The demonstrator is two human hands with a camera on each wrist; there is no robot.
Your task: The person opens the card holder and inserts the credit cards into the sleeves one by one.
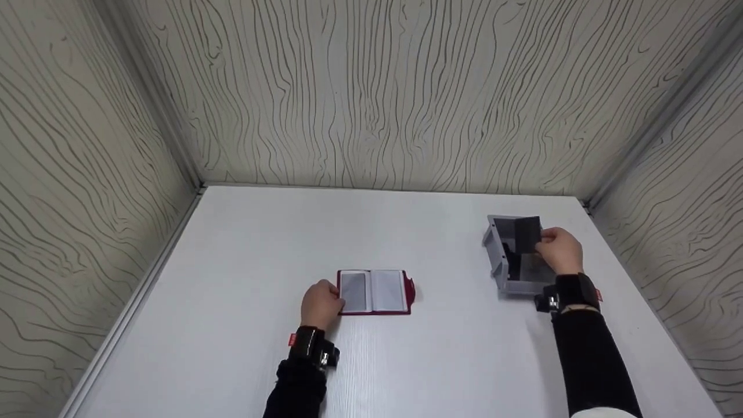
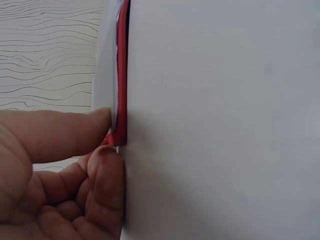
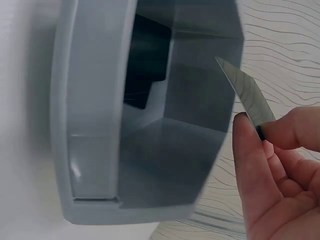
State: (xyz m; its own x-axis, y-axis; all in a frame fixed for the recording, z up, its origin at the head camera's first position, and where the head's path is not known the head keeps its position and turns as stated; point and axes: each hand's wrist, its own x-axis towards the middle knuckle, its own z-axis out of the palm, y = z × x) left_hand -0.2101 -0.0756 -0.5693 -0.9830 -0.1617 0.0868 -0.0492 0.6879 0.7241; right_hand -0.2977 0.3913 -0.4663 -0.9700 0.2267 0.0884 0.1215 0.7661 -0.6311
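Left of the bin (image 1: 522, 287), the album (image 1: 387, 292) lies open, its edge farthest from the bin pinched by the left hand (image 1: 320, 305); the right hand (image 1: 562, 251) pinches a dark card (image 1: 527, 235) above the bin.

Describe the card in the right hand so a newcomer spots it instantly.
On the white table, find the gray bin at the right in the head view. By its opening, the right hand pinches a thin, dark rectangular card. Unlike the dark pieces lying inside the bin, this one is held up.
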